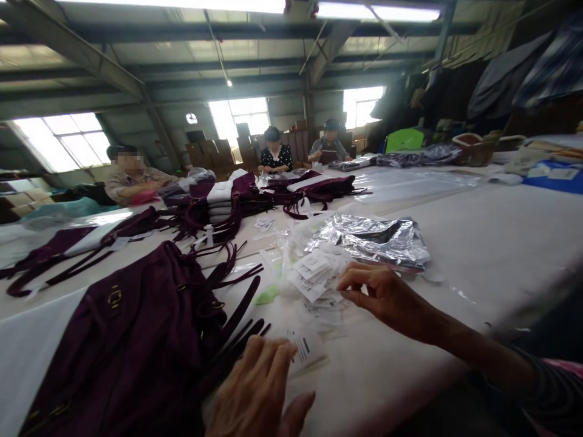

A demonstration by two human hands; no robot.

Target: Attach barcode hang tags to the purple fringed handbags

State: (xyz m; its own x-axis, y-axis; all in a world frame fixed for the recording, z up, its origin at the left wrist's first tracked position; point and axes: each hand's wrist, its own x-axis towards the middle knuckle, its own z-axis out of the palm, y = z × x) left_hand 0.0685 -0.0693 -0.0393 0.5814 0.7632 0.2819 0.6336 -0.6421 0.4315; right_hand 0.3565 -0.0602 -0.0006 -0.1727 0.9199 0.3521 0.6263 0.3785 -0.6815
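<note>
Here, from the head-worn camera, we see both hands over a white-covered work table (pixel 410 212). The right hand (pixel 387 294) enters from the lower right on a bare forearm (pixel 460 334) that emerges from a dark striped sleeve (pixel 542 388) and reaches across the table, with the back of the hand uppermost. Its fingers (pixel 364 276) are curled, with thumb and forefinger drawn close together; they may pinch something thin, but in this view we cannot tell. A loose pile of white printed tags (pixel 314 276) lies just left of these fingertips, and its long axis appears to run from upper left to lower right. The right hand is the nearer to this pile. The left hand (pixel 255 388) lies at the lower edge of the frame, back uppermost, its fingers (pixel 268 358) extended and close together, the thumb set apart. A white barcode card (pixel 306 351) lies just beyond them to the right. A crumpled silver foil bag (pixel 368 240) lies behind the pile, and a plum handbag (pixel 113 346) with dark straps (pixel 237 321) lies left of the left hand. Farther along the table, we see a seated co-worker (pixel 276 155).
</note>
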